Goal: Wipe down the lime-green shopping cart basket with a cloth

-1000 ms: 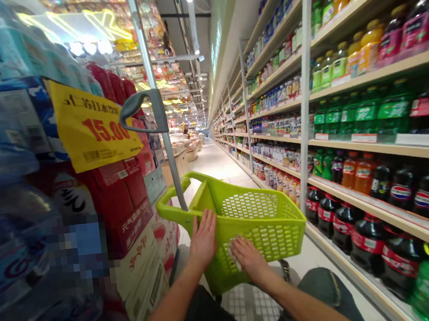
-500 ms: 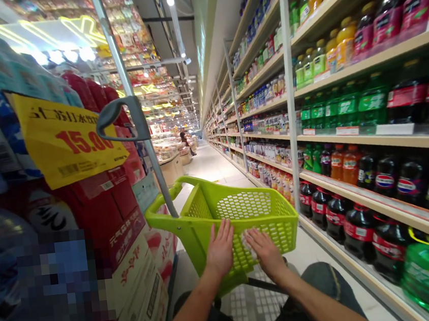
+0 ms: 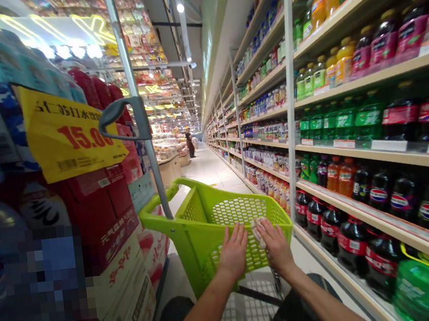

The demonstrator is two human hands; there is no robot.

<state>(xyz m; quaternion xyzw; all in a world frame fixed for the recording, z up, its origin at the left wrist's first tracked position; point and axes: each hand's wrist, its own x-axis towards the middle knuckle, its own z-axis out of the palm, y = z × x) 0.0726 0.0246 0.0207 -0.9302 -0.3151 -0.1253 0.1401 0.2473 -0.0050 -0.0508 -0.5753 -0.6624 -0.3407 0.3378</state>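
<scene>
A lime-green shopping cart basket (image 3: 191, 234) with perforated sides stands right in front of me. Against its near side my left hand (image 3: 234, 253) lies flat, fingers stretched out and holding nothing. Beside it, my right hand (image 3: 277, 246) presses a crumpled white cloth (image 3: 258, 231) to the mesh just under the rim; part of the cloth is hidden beneath the fingers. A metal pole with a grey loop handle (image 3: 143, 118) rises at the cart's left. Below the basket shows a pale lower rack (image 3: 249, 307).
Shelves of bottled drinks (image 3: 353, 166) line the right side. On the left, stacked drink cartons (image 3: 110, 232) carry a yellow price sign (image 3: 69, 135). The tiled aisle (image 3: 216, 173) runs ahead, where a person in dark clothes (image 3: 190, 143) stands far off.
Both hands have shifted right along the basket side, the right one also up toward the rim with the cloth. My left hand's fingers stay flat on the basket.
</scene>
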